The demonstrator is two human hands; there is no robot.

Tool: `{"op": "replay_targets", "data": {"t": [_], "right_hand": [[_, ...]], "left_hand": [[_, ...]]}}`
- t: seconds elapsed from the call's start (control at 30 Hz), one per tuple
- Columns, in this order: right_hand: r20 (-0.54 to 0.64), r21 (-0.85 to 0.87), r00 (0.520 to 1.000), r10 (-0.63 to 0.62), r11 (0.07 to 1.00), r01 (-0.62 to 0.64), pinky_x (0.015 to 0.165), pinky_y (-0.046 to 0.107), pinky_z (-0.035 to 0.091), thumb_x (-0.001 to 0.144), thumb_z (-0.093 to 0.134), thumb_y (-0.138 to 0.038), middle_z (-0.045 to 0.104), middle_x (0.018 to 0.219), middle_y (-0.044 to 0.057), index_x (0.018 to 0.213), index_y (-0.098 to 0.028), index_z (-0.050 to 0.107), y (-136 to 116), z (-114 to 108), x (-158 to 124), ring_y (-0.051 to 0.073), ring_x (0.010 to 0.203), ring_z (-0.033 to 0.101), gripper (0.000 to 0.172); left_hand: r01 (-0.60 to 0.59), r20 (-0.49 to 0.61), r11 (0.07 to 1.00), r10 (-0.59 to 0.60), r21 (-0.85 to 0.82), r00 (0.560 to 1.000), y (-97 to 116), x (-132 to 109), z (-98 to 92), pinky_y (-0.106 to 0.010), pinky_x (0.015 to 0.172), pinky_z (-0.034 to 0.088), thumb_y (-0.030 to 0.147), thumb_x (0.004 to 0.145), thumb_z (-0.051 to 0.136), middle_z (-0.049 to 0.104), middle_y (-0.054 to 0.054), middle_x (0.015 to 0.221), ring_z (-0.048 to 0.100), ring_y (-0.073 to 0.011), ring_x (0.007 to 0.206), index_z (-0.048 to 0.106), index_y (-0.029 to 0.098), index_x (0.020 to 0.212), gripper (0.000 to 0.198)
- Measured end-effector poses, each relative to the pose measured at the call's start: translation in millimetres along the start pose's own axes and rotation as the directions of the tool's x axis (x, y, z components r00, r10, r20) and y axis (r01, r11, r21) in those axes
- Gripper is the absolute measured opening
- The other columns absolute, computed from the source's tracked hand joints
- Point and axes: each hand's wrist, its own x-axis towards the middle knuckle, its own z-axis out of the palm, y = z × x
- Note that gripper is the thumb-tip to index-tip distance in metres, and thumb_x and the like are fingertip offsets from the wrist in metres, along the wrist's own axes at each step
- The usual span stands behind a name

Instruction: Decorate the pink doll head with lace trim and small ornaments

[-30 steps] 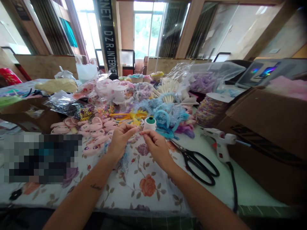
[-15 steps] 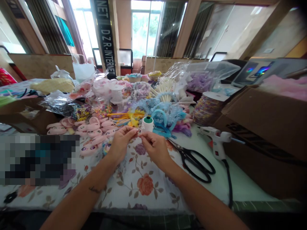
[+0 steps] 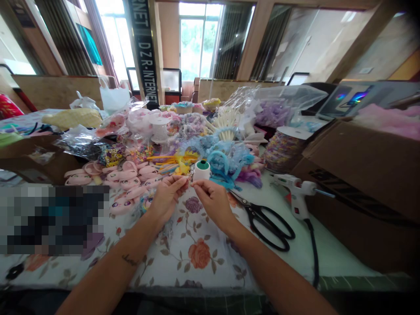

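left hand (image 3: 165, 199) and right hand (image 3: 212, 200) nearly meet, fingers (image 3: 179, 182) pinched together, anything held unclear.

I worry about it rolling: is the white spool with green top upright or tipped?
Upright: the white spool stands just beyond the right hand, its green top facing up, its white side below.

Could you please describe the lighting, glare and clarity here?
Head view: daylight washes out the middle window, and glints streak the clear plastic bag on the left; head view: pixelation hides a patch lower left; head view: whatever the left hand and right hand pinch is too indistinct to identify.
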Motion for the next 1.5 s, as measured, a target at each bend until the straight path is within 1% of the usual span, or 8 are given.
{"op": "replay_targets", "data": {"t": [0.13,0.33,0.57,0.93,1.13,1.27,1.4,1.5], "right_hand": [[0.010,0.142,0.993,0.119,0.983,-0.119,0.044,0.022,0.029,0.078,0.055,-0.034,0.050,0.052,-0.004,0.079,-0.015,0.068,3,-8,5,0.009,0.044,0.036,0.023],[0.049,0.200,0.987,0.151,0.967,-0.158,0.040,0.021,0.025,0.076,0.058,-0.033,0.045,0.050,-0.005,0.078,-0.015,0.068,0,-15,5,0.007,0.042,0.032,0.021],[0.077,0.156,0.987,0.143,0.976,-0.154,0.040,0.021,0.024,0.076,0.060,-0.036,0.046,0.051,-0.004,0.079,-0.013,0.069,2,-17,5,0.007,0.044,0.032,0.025],[0.084,0.038,0.992,0.091,0.995,-0.095,0.042,0.021,0.024,0.079,0.057,-0.037,0.038,0.049,-0.005,0.077,-0.012,0.068,5,-17,6,0.008,0.046,0.032,0.027],[0.121,-0.080,0.990,-0.067,0.994,0.077,0.050,0.022,0.031,0.084,0.052,-0.028,0.045,0.051,-0.004,0.074,-0.014,0.067,5,-1,-2,0.009,0.049,0.039,0.023],[0.096,-0.144,0.976,-0.196,0.967,0.208,0.054,0.022,0.034,0.088,0.047,-0.023,0.050,0.055,-0.002,0.070,-0.015,0.063,2,8,-10,0.010,0.051,0.043,0.025],[0.089,-0.139,0.972,-0.220,0.963,0.230,0.053,0.021,0.034,0.088,0.047,-0.024,0.050,0.054,-0.002,0.067,-0.015,0.061,1,12,-12,0.010,0.050,0.043,0.027],[0.090,-0.103,0.982,-0.163,0.980,0.172,0.053,0.021,0.034,0.087,0.049,-0.024,0.050,0.053,-0.003,0.073,-0.016,0.065,2,10,-8,0.010,0.050,0.042,0.023]], "left_hand": [[0.119,0.083,0.993,-0.120,0.021,0.989,-1,-1,-1.8,-0.017,0.069,0.051,0.016,0.065,0.079,0.072,-0.005,0.080,0.063,-0.0072,0.068,0.070,0.012,0.074,0.014],[0.218,0.138,0.976,-0.218,0.016,0.966,-3,1,-5.7,-0.015,0.069,0.052,0.008,0.067,0.075,0.072,-0.006,0.084,0.063,-0.0070,0.068,0.073,0.013,0.087,0.020],[0.173,0.263,0.974,-0.208,0.149,0.942,-3,-3,-5.6,-0.019,0.063,0.049,0.022,0.067,0.079,0.069,-0.005,0.077,0.060,-0.0090,0.066,0.074,0.015,0.079,0.015],[0.055,0.031,0.982,-0.061,0.183,0.998,-4,2,-9.0,-0.022,0.068,0.050,0.034,0.058,0.084,0.071,-0.004,0.072,0.062,-0.0099,0.065,0.071,0.013,0.073,0.029],[-0.064,0.026,0.974,0.060,0.216,0.998,-7,2,-6.2,-0.021,0.063,0.045,0.038,0.054,0.084,0.064,0.000,0.062,0.056,-0.0086,0.059,0.066,0.012,0.064,0.034],[-0.072,0.004,0.985,0.072,0.156,0.997,-7,0,-4.1,-0.018,0.061,0.042,0.039,0.052,0.085,0.062,0.001,0.060,0.053,-0.0067,0.058,0.065,0.012,0.062,0.035],[-0.030,0.009,0.997,0.029,0.070,1.000,-3,-1,-2.2,-0.018,0.057,0.042,0.035,0.049,0.087,0.061,0.001,0.057,0.052,-0.0068,0.055,0.064,0.011,0.059,0.036],[-0.010,0.019,0.999,0.010,0.031,1.000,1,0,-2.7,-0.016,0.056,0.044,0.033,0.050,0.088,0.061,0.001,0.058,0.054,-0.0062,0.056,0.065,0.010,0.060,0.033]]}}
